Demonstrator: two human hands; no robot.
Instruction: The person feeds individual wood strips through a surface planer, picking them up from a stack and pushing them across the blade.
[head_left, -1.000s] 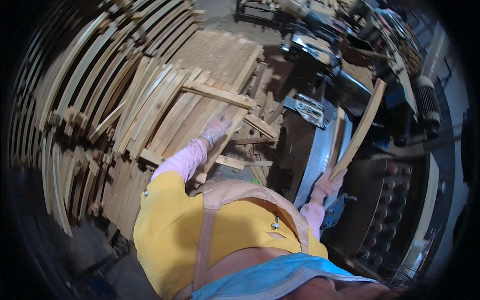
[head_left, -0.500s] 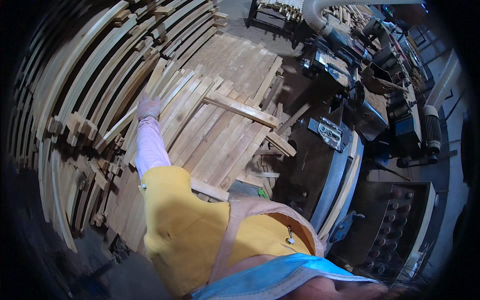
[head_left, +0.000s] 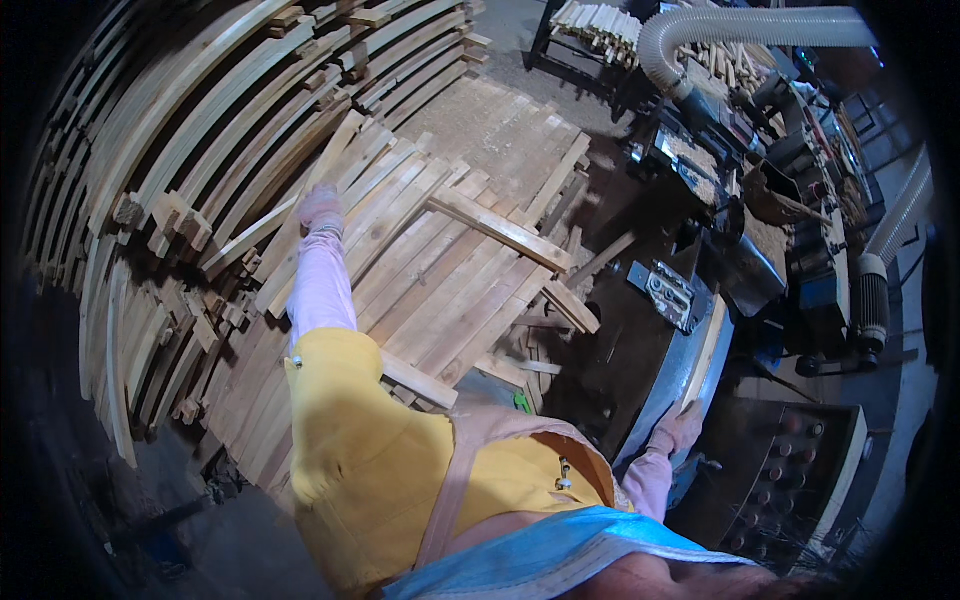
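Across the board pile (head_left: 428, 296) lies a crosspiece (head_left: 500, 230); stacked strips (head_left: 200, 112) crowd leftward.

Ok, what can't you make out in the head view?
All in the head view:
Left hand: its back hides whether it grips anything.
Right hand: covers the near end of the wooden strip.
Round controls: any markings are too small.
Upper ribbed hose: far end lost at the dark fisheye rim.

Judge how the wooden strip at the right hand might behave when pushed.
The wooden strip is probably stiff, being solid-looking timber. It may slide readily along the smooth-looking metal bed; its flat upper face suggests little rolling.
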